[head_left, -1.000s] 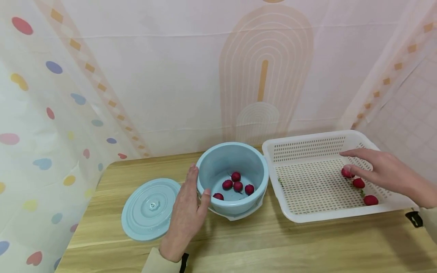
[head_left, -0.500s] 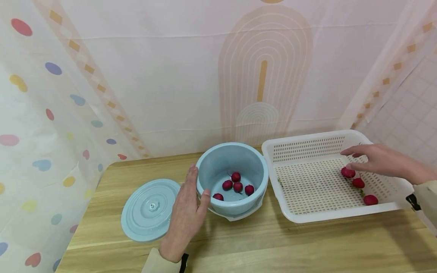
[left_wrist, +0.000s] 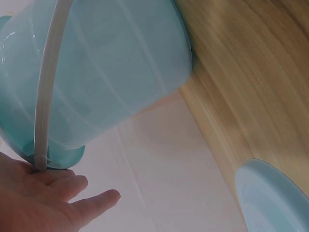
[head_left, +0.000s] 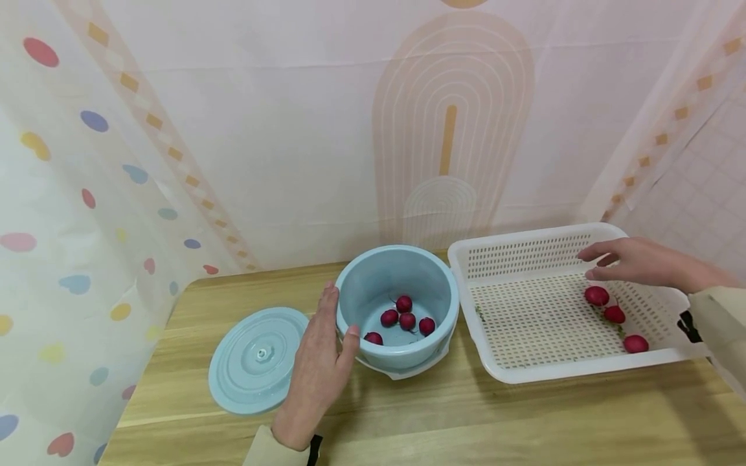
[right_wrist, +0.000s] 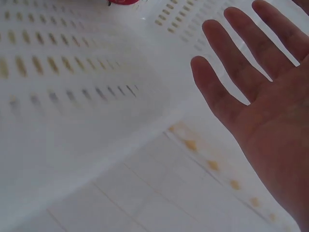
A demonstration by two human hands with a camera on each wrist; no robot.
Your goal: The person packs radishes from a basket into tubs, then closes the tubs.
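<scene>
My left hand (head_left: pixel 317 369) lies with straight fingers along the left side of a light blue bucket (head_left: pixel 402 356). In the left wrist view its fingers reach the bucket's rim beside the pale handle (left_wrist: pixel 48 87). Several red radishes lie on the bucket's floor. My right hand (head_left: pixel 635 262) hovers over the right end of a white perforated basket (head_left: pixel 524 375), fingers loosely bent and holding nothing; the right wrist view shows them spread apart. Just below it sits a radish (head_left: pixel 597 296), followed by a second radish (head_left: pixel 614 314) and a third radish (head_left: pixel 636 343) towards the front.
A round light blue lid (head_left: pixel 256 362) lies flat on the wooden table (head_left: pixel 443 421), left of the bucket. Behind the table hangs a patterned cloth (head_left: pixel 291 142). Bits of green leaf (head_left: pixel 479 313) lie near the basket's left wall.
My right hand has risen a little and drawn back from the radishes, uncovering the rearmost one. The left hand keeps its place at the bucket.
</scene>
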